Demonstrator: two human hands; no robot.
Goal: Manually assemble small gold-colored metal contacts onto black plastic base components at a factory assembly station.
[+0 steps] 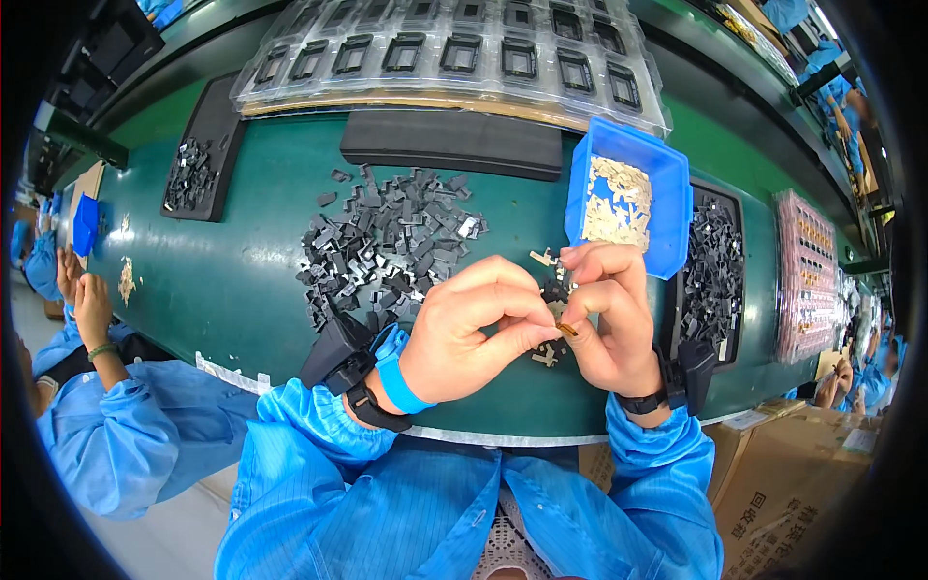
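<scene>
My left hand (474,329) and my right hand (616,324) meet over the green table, thumbs and index fingers pinched together. Between their fingertips is a small orange-brown piece (567,330), too small to name. Just under the fingers lie a few small cream-coloured pieces (544,356) and some dark ones, partly hidden by the hands. To the left of my left hand spreads a loose heap of small black rectangular parts (391,237). Beyond my right hand stands a blue plastic bin (677,227), which holds many flat cream-coloured pieces (619,201).
Clear plastic trays (387,82) of black frames stand at the back, behind a black foam block (449,143). Black trays of dark parts flank the work area, the left tray (220,145) farther off. At the left, a co-worker's hands (90,300) work near another blue bin (85,225).
</scene>
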